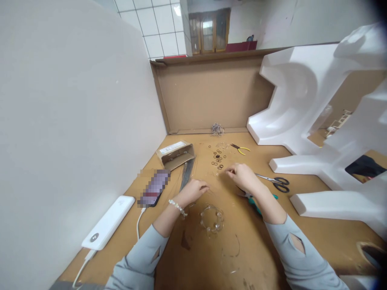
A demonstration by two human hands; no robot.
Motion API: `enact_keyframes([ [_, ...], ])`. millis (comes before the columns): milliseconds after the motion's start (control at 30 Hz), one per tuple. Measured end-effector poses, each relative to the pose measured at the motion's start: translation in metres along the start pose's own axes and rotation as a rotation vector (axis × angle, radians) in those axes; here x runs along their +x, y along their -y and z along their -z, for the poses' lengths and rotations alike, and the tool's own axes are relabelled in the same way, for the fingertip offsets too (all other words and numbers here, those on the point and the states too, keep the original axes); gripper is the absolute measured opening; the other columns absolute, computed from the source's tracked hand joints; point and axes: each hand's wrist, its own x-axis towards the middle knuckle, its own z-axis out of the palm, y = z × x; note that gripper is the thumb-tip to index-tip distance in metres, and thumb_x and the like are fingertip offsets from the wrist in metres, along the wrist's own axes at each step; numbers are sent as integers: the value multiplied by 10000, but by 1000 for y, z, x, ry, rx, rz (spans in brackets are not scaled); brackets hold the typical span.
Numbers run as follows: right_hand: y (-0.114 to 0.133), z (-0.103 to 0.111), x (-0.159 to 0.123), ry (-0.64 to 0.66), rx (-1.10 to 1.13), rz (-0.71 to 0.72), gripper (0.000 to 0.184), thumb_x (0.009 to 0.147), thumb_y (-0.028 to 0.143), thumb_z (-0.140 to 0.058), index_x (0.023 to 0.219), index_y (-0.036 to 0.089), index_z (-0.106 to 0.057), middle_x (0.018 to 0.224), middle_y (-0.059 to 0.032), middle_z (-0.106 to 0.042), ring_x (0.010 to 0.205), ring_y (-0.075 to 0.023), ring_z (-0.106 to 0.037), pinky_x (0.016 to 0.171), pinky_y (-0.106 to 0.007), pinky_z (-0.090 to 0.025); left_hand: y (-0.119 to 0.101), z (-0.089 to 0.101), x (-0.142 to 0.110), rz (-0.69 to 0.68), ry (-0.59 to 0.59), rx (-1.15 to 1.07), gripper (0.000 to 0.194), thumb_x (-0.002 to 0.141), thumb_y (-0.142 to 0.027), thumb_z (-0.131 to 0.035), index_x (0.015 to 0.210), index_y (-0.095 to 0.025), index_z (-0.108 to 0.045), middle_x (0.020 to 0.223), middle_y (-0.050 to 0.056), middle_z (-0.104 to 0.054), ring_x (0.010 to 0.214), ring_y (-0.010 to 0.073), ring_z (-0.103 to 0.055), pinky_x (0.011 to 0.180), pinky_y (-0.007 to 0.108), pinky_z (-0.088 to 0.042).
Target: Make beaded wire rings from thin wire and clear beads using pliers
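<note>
My left hand [192, 191], with a beaded bracelet [177, 207] on its wrist, is over the middle of the table, its fingertips pressed together. My right hand [242, 176] is pinched too, close to a small pile of dark rings [218, 160]. Anything between the fingers of either hand is too fine to make out. A circlet of clear beads and wire [212, 219] lies just below my hands. Beneath my right forearm, green-handled pliers [254, 204] are partly hidden. Beside my left hand lies a bundle of grey wires [188, 174].
Black-handled scissors [277, 182] and yellow-handled pliers [240, 149] lie to the right. An open cardboard box [178, 157], a phone [155, 187] and a white power bank [109, 222] with a cable are at left. White foam pieces [290, 96] stand along the right side; a silvery tangle [217, 129] sits at the back.
</note>
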Motion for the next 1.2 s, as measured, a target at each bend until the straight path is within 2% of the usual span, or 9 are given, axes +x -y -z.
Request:
enact_keyframes([
  [100, 19, 2, -7, -32, -42, 87, 309, 895, 244, -406, 980, 207, -701, 1057, -88, -652, 950, -182, -591, 805, -252, -389, -18, 7, 5, 10, -11, 84, 224, 869, -180, -476, 777, -134, -675, 843, 100, -677, 788, 185, -635, 762, 277, -463],
  [233, 42, -12, -14, 8, -94, 149, 256, 856, 158, -445, 844, 164, -701, 944, -112, -642, 843, -181, -608, 710, -247, -396, -37, 14, 9, 50, -71, 162, 236, 876, -163, -435, 831, -115, -661, 895, 131, -632, 758, 205, -617, 722, 314, -463],
  [467, 39, -20, -10, 1, -64, 142, 261, 830, 87, -412, 816, 137, -668, 863, -134, -628, 764, -195, -608, 673, -274, -382, -43, 16, 8, 60, -122, 165, 249, 889, -155, -395, 873, -140, -643, 862, 88, -603, 719, 178, -589, 703, 296, -455],
  [533, 35, -20, -9, -5, -11, 136, 260, 820, 85, -409, 809, 134, -664, 860, -139, -630, 766, -202, -607, 679, -285, -383, -40, 14, 9, 42, -144, 38, 222, 880, -150, -415, 858, -140, -636, 851, 82, -599, 749, 176, -587, 728, 294, -454],
  [600, 30, -21, -6, -7, 67, 133, 243, 807, 93, -424, 809, 142, -662, 872, -134, -639, 795, -204, -605, 703, -290, -390, -35, 12, 11, 53, -166, -207, 168, 853, -143, -462, 810, -138, -624, 829, 69, -595, 765, 166, -586, 738, 281, -456],
  [700, 21, -23, 0, 15, 229, 116, 181, 776, 117, -480, 793, 155, -656, 823, -93, -660, 785, -180, -608, 716, -273, -413, -28, 9, 16, 115, -150, -500, 130, 835, -164, -495, 754, -133, -592, 737, 27, -585, 636, 120, -583, 625, 235, -465],
  [867, 11, -20, 6, 131, 583, 35, 120, 766, 198, -527, 791, 143, -631, 596, -4, -629, 538, -109, -592, 555, -220, -466, -23, 14, 18, 166, -102, -675, 141, 844, -241, -509, 812, -120, -574, 548, -33, -550, 483, 85, -549, 512, 193, -444],
  [1033, 13, -10, 3, 146, 844, -4, 140, 738, 267, -586, 782, 139, -619, 535, 23, -597, 484, -94, -575, 535, -229, -492, -24, 27, 14, 142, -107, -985, 173, 787, -283, -596, 776, -111, -580, 512, -36, -553, 467, 70, -524, 517, 194, -436],
  [1200, 13, -3, 0, 158, 963, -6, 266, 669, 364, -692, 782, 127, -649, 526, 8, -613, 477, -94, -572, 522, -235, -490, -24, 35, 9, 125, -114, -1090, 209, 747, -297, -649, 787, -97, -604, 537, -21, -572, 496, 71, -529, 538, 203, -443],
])
